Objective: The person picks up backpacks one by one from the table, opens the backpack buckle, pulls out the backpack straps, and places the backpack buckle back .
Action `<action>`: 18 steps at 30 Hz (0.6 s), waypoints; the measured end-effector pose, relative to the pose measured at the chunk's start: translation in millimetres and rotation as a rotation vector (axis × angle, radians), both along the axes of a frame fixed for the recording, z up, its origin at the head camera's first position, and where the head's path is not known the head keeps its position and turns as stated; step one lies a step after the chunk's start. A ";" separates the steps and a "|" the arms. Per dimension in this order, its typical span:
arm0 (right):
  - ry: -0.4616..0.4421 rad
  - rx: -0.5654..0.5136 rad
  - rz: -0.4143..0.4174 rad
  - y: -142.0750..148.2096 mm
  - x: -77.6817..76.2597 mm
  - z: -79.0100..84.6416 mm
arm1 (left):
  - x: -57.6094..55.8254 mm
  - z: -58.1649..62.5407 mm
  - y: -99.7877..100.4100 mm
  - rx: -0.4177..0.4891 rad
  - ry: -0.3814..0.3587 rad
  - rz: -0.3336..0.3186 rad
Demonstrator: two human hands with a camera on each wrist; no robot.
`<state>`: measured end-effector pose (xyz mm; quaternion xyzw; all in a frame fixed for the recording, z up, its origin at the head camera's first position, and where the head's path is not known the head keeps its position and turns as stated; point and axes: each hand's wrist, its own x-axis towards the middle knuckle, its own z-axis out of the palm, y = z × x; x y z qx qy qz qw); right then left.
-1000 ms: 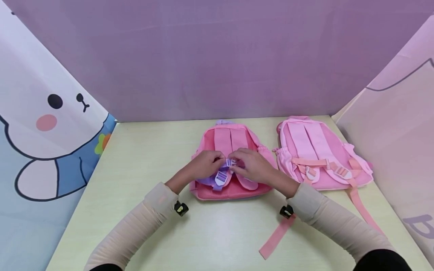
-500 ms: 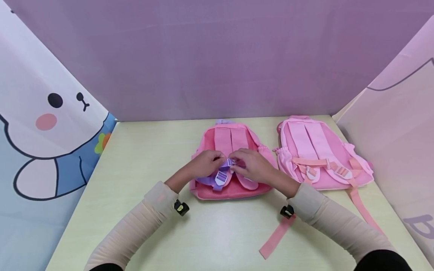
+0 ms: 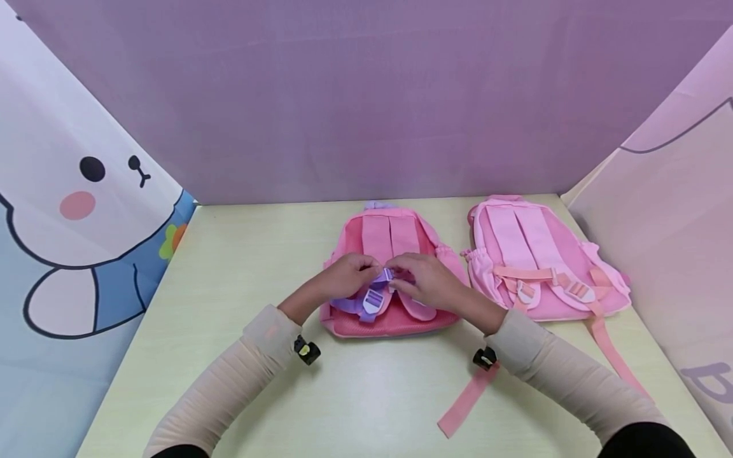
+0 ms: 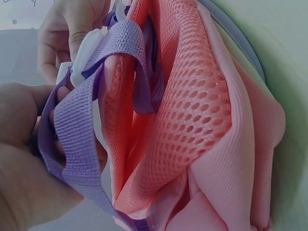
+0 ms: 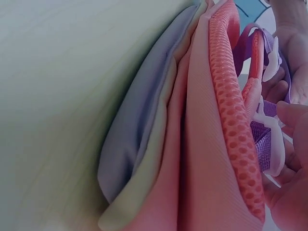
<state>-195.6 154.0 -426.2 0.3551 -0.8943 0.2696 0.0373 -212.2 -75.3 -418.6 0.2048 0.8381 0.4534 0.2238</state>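
Observation:
In the head view a pink backpack (image 3: pixel 395 324) lies with its mesh back and shoulder straps upward. Over its middle, my left hand (image 3: pixel 348 277) pinches one end of a plastic buckle (image 3: pixel 388 274) on a purple webbing strap (image 3: pixel 349 305). My right hand (image 3: pixel 425 280) holds the buckle's other end, its fingers hiding most of that part. A white strap adjuster (image 3: pixel 373 301) hangs just below, on the left shoulder strap. The left wrist view shows the purple strap looping beside my left hand (image 4: pixel 29 159). Whether the buckle halves are fully joined is hidden.
A second, lighter pink backpack (image 3: pixel 550 254) lies to the right, with salmon straps across it. One loose strap end (image 3: pixel 466 404) lies on the table (image 3: pixel 240 254) under my right forearm. A purple panel (image 3: pixel 366 102) stands behind the table, with printed panels at both sides.
The visible buckle piece by my left fingers has shifted slightly right, closer to my right hand, and less of the gap and prongs shows. Both hands and backpacks otherwise stay put.

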 end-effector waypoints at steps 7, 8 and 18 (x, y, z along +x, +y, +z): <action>-0.010 -0.002 -0.006 -1.0 2.5 -0.2 | 1.1 0.7 1.3 -0.035 0.002 0.010; -0.012 -0.003 -0.007 -1.0 2.6 -0.2 | 1.2 0.7 1.5 -0.040 0.003 0.014; -0.016 -0.023 -0.015 -4.1 3.0 0.8 | 3.2 2.1 3.7 -0.032 -0.026 0.065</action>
